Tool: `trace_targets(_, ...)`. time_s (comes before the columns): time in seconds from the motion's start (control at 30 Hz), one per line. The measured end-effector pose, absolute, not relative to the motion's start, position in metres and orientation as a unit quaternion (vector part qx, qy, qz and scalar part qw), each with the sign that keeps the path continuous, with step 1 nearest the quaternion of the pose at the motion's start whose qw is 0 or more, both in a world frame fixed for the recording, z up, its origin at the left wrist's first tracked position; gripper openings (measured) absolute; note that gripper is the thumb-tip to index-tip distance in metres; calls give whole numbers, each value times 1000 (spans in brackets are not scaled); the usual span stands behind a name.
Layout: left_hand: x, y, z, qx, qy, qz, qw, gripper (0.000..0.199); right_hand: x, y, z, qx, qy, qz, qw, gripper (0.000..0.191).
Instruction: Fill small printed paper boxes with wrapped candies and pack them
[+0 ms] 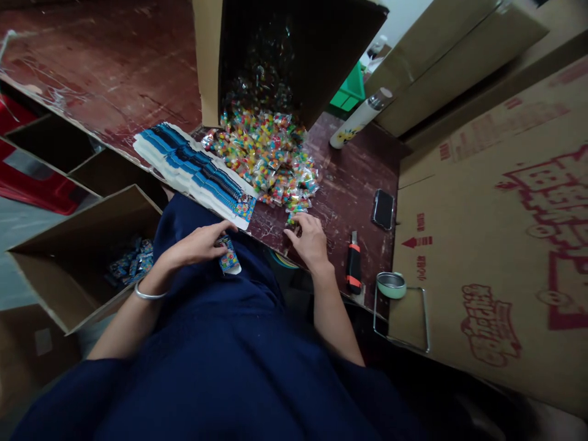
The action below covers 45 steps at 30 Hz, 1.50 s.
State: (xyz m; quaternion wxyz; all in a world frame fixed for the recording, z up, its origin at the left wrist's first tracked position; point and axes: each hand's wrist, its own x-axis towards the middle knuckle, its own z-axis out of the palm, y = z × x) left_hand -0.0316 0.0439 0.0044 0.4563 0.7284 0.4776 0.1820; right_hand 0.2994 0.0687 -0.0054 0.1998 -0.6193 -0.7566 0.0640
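Observation:
My left hand (204,244) is closed on a small blue printed box (229,255), held over my lap with its white end flap showing. Past the table's front edge, my right hand (309,239) has thumb and fingers at a small candy packet (292,217) at the near end of the pile. That heap of clear packets with colourful candies (271,156) spills from a tipped carton (210,67). Left of the heap lies a long row of flat blue and white boxes (193,168), overlapping one another.
On the table (335,184) are a white bottle (361,119), a phone (383,209) and an orange-black cutter (353,263). A green cup (391,285) hangs at the right edge beside big cartons (459,245). An open carton (82,251) with blue packs (133,262) stands lower left.

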Motion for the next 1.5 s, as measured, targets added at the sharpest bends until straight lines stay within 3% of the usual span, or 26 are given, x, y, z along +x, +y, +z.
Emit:
trace_targets(0.13,-45,45,18,800,427,29,421,31,309,75,-16,-593,-776,59,205,18)
trace_targets(0.23,-48,45,32,802,423,4,421,22,315,82,-20,-591,-773,65,222,24)
trace_targets(0.43,-35,42,42,720,457,128,506,23,322,86,-15,-608,-715,152,310,31)
trace_targets(0.53,-24,40,31,682,441,179,555,28,322,87,-14,-640,-717,79,266,30)
trace_targets(0.7,-12,39,12,669,460,234,535,39,323,97,-20,-672,-713,11,200,16)
trace_targets(0.77,-9,38,11,658,455,266,537,39,323,98,-19,-680,-693,10,238,15)
trace_targets(0.83,-7,37,11,646,450,291,543,34,320,94,-12,-684,-651,28,330,16)
trace_targets(0.93,-1,35,12,615,450,323,561,26,299,78,10,-640,-574,127,495,17)
trace_targets(1.0,4,33,12,592,445,338,580,25,277,64,28,-582,-569,217,539,16)
trace_targets(1.17,13,28,14,565,442,353,600,27,226,42,52,-516,-616,308,509,12)
trace_targets(1.5,13,29,12,512,422,422,617,34,221,52,57,-507,-724,252,395,11)
